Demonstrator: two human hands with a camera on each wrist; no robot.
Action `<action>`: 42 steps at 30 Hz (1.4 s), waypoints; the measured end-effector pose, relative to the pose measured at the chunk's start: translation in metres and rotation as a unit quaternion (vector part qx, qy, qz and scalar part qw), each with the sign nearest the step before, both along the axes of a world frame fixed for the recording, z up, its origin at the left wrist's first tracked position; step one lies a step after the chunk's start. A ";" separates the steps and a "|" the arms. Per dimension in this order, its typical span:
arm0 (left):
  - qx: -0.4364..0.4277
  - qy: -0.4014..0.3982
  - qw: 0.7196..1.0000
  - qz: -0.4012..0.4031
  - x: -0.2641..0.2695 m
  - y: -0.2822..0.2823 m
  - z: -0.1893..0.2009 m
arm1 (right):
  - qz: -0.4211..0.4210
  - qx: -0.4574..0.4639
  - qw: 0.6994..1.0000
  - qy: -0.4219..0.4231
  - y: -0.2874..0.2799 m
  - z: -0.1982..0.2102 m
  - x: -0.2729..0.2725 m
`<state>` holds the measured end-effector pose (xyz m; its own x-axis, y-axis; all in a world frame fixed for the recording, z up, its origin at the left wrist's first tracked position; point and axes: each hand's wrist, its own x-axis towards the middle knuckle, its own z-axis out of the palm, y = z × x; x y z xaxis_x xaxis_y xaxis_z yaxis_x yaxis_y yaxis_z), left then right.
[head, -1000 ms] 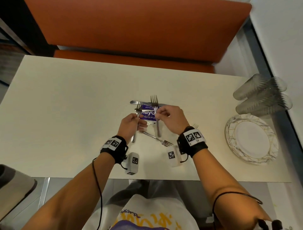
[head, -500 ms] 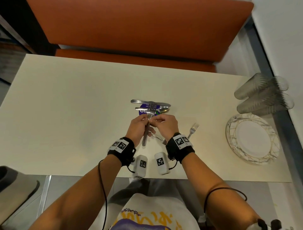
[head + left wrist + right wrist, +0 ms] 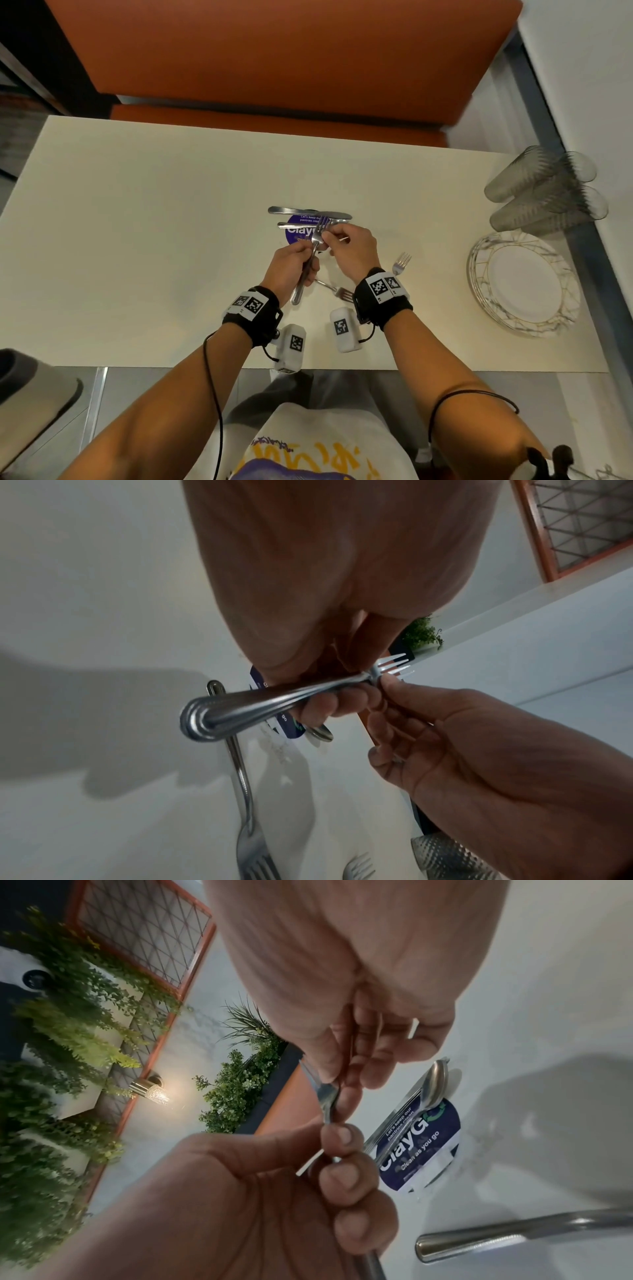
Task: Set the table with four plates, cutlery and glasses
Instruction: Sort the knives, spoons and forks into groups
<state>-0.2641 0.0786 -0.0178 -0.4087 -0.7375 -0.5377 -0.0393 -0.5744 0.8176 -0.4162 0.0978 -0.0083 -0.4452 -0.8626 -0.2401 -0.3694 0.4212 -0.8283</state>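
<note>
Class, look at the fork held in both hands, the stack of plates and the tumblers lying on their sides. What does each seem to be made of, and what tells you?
Fork: polished metal, probably stainless steel; it shows bright mirror-like highlights.
Plates: glossy white ceramic, or possibly melamine, with thin gold and grey lines round the rim.
Tumblers: clear textured glass or plastic; the table shows through.

We stand at a cream desk [image 3: 137, 240] whose far edge meets an orange upholstered bench [image 3: 274, 51]. Along its right edge runs a grey frame [image 3: 561, 137] against a white wall [image 3: 589, 68]. In the right wrist view, we see hanging green plants [image 3: 68, 1015], an orange-framed lattice panel [image 3: 143, 928] and a lit wall lamp [image 3: 150, 1089].
</note>
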 end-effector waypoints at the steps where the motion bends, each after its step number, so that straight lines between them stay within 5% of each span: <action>1: -0.001 -0.002 1.000 -0.003 -0.001 0.001 0.001 | 0.000 -0.001 1.000 0.000 0.000 -0.001 -0.001; 10: -0.015 -0.085 0.996 -0.020 -0.007 0.006 -0.011 | 0.023 0.098 0.995 0.008 0.026 -0.018 -0.030; 15: -0.013 -0.118 0.993 -0.008 -0.009 0.008 -0.017 | 0.143 0.273 0.939 0.155 0.058 -0.039 -0.041; 19: -0.034 -0.134 0.990 -0.021 -0.008 0.008 -0.018 | 0.163 0.308 0.918 0.190 0.066 -0.046 -0.035; 29: -0.117 -0.192 0.973 -0.055 -0.004 -0.012 -0.016 | 0.081 0.147 0.985 0.046 0.052 -0.024 -0.058; 36: -0.074 -0.140 0.987 -0.029 -0.008 -0.019 -0.007 | 0.102 0.009 0.994 0.022 0.019 0.029 -0.065; 42: -0.014 -0.048 0.997 -0.061 -0.015 -0.008 0.011 | 0.075 -0.051 0.995 0.034 0.004 0.032 -0.046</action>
